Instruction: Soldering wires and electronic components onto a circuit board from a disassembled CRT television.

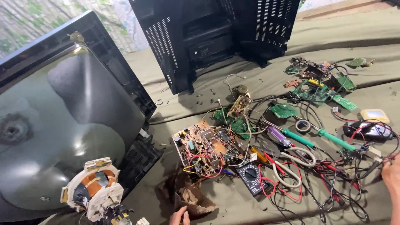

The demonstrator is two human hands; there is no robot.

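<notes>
Left hand point(179, 216) pokes in at six o'clock, fingertips resting on a crumpled brown rag point(189, 196); it's cut off by the frame, so I cannot tell its grip. The rag lies just below the brown circuit board point(206, 148), frayed and dirty. Right hand point(391, 177) sits at four o'clock beside tangled test leads point(333, 183), mostly out of frame, grip unreadable.

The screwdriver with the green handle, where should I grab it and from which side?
Grab the green-handled screwdriver by its green handle, coming from above. It lies flat on the cloth-covered surface among red and black wires, so the top of the handle is the open side. The handle looks thick and rounded, probably easier for fingers to wrap than the thin metal shaft.
</notes>
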